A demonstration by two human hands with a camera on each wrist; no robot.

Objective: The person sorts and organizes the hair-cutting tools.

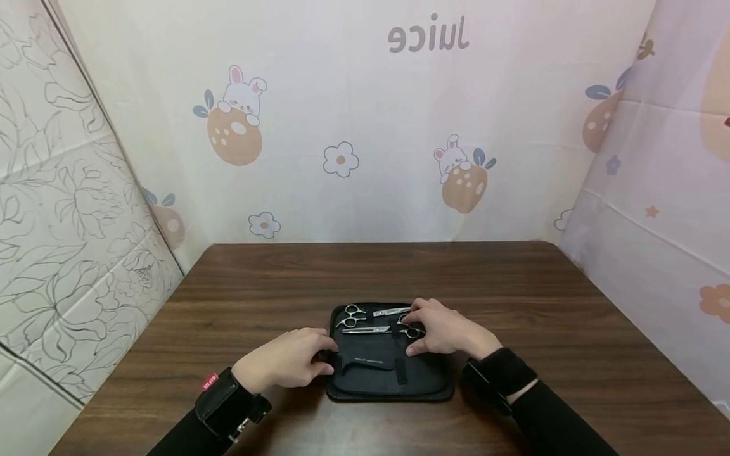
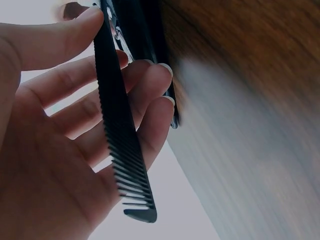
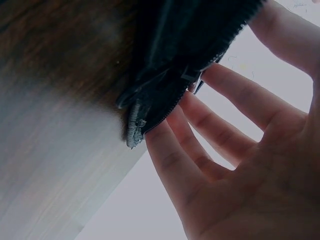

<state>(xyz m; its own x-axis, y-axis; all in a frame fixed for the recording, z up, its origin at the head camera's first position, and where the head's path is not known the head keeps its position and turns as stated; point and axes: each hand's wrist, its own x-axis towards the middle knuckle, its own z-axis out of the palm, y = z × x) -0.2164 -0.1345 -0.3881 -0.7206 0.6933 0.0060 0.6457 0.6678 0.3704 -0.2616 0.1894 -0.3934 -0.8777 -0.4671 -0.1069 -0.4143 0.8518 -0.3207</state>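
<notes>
On the wood-grain bench (image 1: pixel 256 278), your zippered black scissors case (image 1: pixel 433 395) lies between both hands, its two pairs of scissors (image 1: pixel 367 330) facing opposite ways, likely so the finger rings don't crowd. Your left hand (image 1: pixel 288 358) pinches the comb (image 2: pixel 129 150) near one end, leaving most teeth free, while your right hand's (image 1: pixel 447 329) loosely extended fingers touch the rim, perhaps steadying it

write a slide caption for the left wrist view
Left hand holding a black comb near a black case on a brown table.
</notes>
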